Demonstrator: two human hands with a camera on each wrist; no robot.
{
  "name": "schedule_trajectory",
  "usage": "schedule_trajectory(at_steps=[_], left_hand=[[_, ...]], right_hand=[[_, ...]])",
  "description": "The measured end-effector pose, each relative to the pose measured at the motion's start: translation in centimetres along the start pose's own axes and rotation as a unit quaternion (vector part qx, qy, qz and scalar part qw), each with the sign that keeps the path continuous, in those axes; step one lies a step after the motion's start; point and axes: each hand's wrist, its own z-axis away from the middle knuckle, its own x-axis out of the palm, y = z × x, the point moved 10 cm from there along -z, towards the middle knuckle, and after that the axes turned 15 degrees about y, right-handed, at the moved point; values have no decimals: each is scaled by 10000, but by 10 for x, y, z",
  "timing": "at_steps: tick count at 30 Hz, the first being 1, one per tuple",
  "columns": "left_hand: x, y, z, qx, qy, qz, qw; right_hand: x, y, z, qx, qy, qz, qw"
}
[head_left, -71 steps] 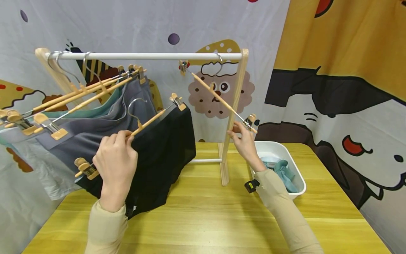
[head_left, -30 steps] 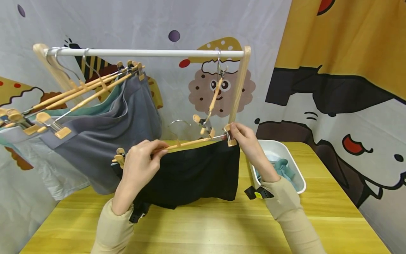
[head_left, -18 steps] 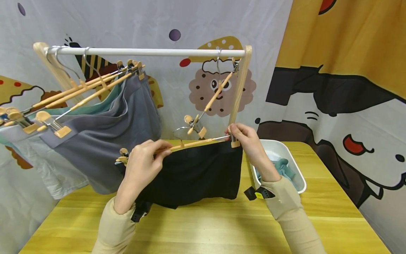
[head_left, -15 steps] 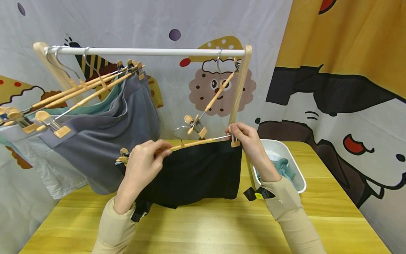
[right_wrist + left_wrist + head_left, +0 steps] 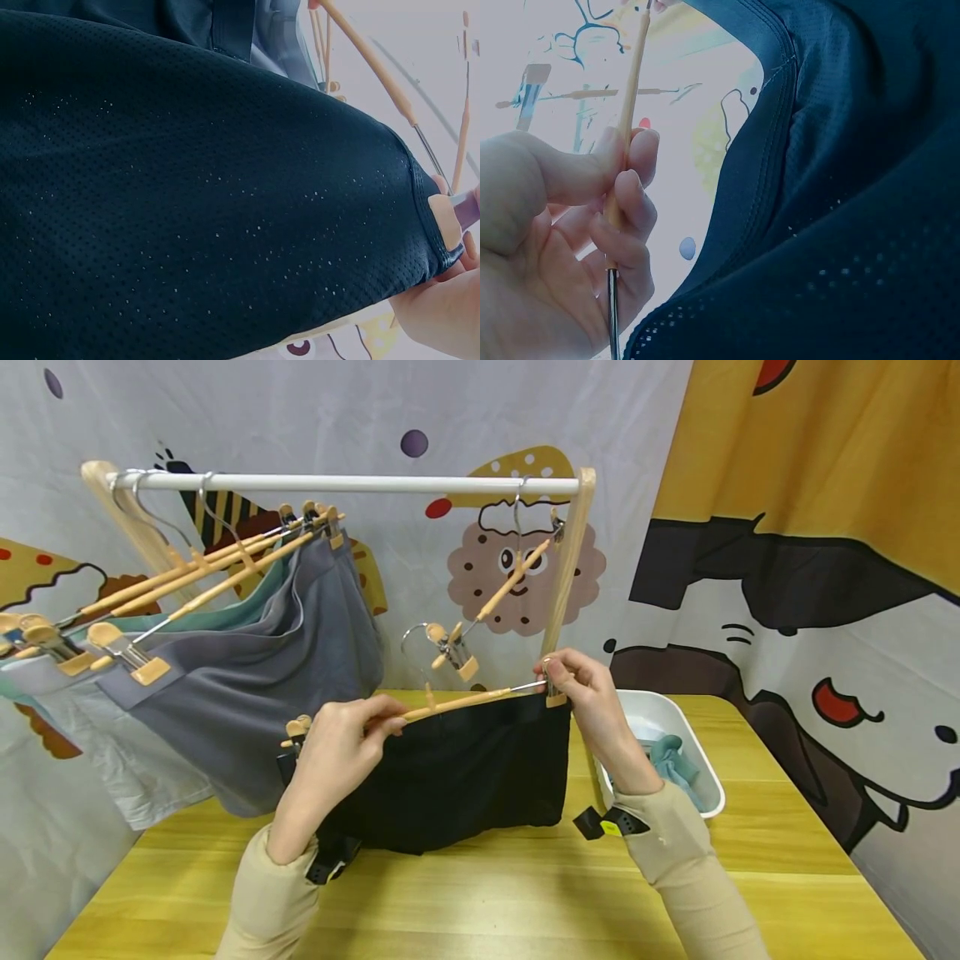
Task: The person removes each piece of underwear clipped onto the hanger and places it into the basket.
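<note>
Dark shorts (image 5: 472, 768) of perforated fabric hang from a wooden clip hanger (image 5: 468, 700) in front of the rack. My left hand (image 5: 341, 752) grips the hanger's bar left of its metal hook; in the left wrist view, thumb and fingers (image 5: 639, 199) curl round the wood. At the bar's right end my right hand (image 5: 588, 702) pinches the clip (image 5: 445, 223), which sits on the waistband's corner. The left clip (image 5: 297, 727) is partly hidden behind my left hand. This hanger's hook (image 5: 405, 647) stands free below the rail.
A white rail (image 5: 352, 483) on wooden uprights carries several hangers. Grey shorts (image 5: 225, 693) and other garments hang at left. A bare clip hanger (image 5: 506, 585) dangles at right, just above the held one. Behind my right arm, a white basin (image 5: 708, 802) holds teal cloth (image 5: 671, 764).
Both hands brought the dark shorts' hanger rightward, and my right hand moved from beside the bare hanger to the clip. The bare hanger swung round. In the last half second little has shifted.
</note>
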Motion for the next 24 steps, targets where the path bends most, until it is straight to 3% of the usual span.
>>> schedule_trajectory(at_steps=[24], left_hand=[[2,0,-3,-175,-220,77,9996]], right_hand=[[-3,-7,1,-227,187,84,9995]])
